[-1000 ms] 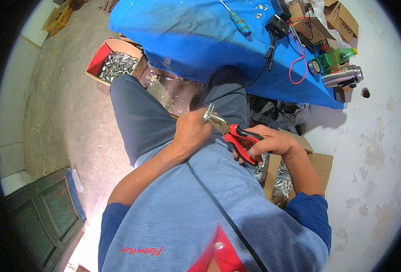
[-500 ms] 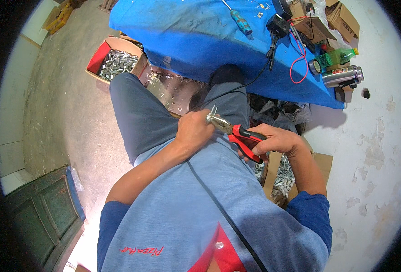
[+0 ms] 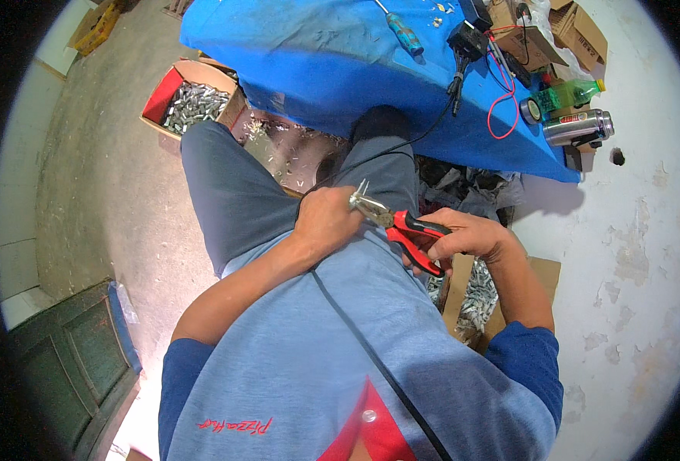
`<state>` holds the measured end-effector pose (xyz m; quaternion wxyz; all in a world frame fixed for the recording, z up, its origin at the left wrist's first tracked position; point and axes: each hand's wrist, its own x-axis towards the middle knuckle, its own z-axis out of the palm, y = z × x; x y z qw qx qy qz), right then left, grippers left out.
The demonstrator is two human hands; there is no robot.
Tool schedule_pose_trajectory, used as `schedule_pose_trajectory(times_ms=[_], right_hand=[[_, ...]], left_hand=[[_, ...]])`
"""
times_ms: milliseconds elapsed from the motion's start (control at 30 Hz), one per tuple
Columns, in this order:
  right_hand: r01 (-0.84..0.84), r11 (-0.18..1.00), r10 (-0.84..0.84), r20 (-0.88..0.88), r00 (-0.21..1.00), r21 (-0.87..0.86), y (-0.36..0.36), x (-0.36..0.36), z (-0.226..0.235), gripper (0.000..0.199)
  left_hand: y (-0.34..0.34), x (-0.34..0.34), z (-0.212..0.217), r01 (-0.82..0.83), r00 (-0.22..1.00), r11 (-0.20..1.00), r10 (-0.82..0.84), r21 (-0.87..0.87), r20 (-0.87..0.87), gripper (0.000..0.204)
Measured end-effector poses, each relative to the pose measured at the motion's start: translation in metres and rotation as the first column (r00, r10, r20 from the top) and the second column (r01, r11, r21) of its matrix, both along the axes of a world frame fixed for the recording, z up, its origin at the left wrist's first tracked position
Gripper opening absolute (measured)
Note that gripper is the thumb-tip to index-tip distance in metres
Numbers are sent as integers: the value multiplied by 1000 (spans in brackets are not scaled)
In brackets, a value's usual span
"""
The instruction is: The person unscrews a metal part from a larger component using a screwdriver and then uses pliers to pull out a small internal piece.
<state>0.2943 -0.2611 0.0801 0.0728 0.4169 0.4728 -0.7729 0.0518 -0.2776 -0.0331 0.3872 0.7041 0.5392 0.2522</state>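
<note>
My right hand (image 3: 463,237) is wrapped round the handles of red-and-black pliers (image 3: 417,240). Their metal jaws point left and reach the side of my left hand (image 3: 328,221). That hand is closed, knuckles up, over my lap. Between its fingertips and the jaws sits a small silvery piece (image 3: 357,200) with thin prongs sticking up. Most of this piece is hidden by my fingers, and its exact kind cannot be made out. The plier handles are somewhat spread. Whether the jaws bite on the piece is too small to tell.
A carton of small metal cylinders (image 3: 194,104) stands beyond my left knee. By my right forearm is a box of silvery pieces (image 3: 480,296). The blue-covered table (image 3: 317,69) bears a screwdriver (image 3: 405,34), black adapter (image 3: 467,40), green bottle (image 3: 567,97) and steel flask (image 3: 578,128).
The whole view has shifted slightly. My hands, the pliers and the small piece keep nearly the same places relative to each other.
</note>
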Motion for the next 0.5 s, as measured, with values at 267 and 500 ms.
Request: schedule_pose_trajectory(times_ms=[267,500], right_hand=[[54,998,-53,22,998,-37,-5,-4,-1,39],[22,1000,-22,-41,999,-11,-6,8,-15,44]], left_hand=[[1,0,9,11,1000,997,-11,-77,3,19],[0,-1,2,38,999,997,-36,-65,27,23]])
